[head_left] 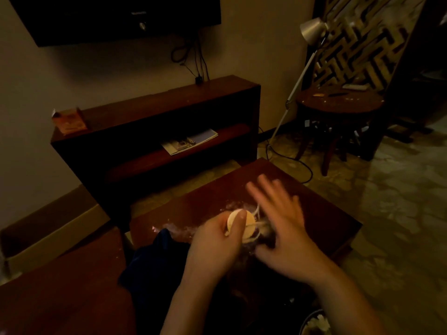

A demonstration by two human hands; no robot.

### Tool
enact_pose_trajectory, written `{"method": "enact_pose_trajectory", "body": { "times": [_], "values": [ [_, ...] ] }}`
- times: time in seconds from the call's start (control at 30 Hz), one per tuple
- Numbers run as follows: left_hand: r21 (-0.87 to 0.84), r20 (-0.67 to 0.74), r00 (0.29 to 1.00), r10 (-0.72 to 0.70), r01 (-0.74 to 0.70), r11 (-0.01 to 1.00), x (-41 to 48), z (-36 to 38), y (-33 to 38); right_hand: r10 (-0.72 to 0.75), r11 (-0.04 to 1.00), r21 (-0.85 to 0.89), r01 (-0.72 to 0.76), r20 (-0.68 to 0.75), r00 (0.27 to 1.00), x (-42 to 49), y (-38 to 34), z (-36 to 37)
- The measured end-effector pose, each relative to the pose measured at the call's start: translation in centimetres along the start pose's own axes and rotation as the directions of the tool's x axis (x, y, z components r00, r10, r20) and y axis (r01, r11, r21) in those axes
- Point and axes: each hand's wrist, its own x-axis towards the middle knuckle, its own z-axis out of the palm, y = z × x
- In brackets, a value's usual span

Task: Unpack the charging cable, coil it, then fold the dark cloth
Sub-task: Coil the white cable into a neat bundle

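Note:
My left hand (215, 240) grips a round white charger puck (249, 224) with its thumb across the face. A thin white charging cable (257, 212) runs from the puck toward my right hand (283, 228), which is blurred, fingers spread and mostly straight beside the puck. Whether the right hand pinches the cable is hidden by blur. The dark cloth (154, 264) lies crumpled under and left of my left wrist, on the near edge of the dark wooden table (321, 213).
A low wooden shelf unit (169, 110) stands ahead with an orange box (69, 122) on top and a magazine (189, 141) inside. A floor lamp (312, 30) and round side table (338, 102) stand at right. A bowl rim (312, 322) shows at the bottom.

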Motion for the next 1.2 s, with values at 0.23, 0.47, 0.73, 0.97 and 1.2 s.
{"method": "enact_pose_trajectory", "body": {
  "times": [0.23,0.47,0.73,0.97,1.2],
  "values": [
    [-0.037,-0.013,0.999,0.036,-0.036,0.999,0.9,0.3,1.8,0.116,0.984,-0.124,-0.126,-0.088,0.989,1.0,1.0,1.3],
    [0.293,0.295,0.956,-0.011,-0.079,0.953,2.3,-1.1,-0.8,0.318,0.893,-0.248,-0.376,-0.243,0.916,2.4,2.0,1.3],
    [0.500,0.314,0.948,0.052,-0.211,0.840,12.7,-1.3,-0.8,0.371,0.817,-0.356,-0.455,-0.281,0.885,12.8,4.8,-0.4],
    [0.418,0.271,0.960,0.069,-0.182,0.890,21.4,3.0,-5.8,0.315,0.802,-0.449,-0.394,-0.242,0.918,18.6,9.6,0.7],
    [0.333,0.202,0.976,0.084,-0.149,0.931,25.3,6.6,-9.3,0.214,0.793,-0.551,-0.261,-0.149,0.965,21.9,14.8,0.7]
  ]
}}
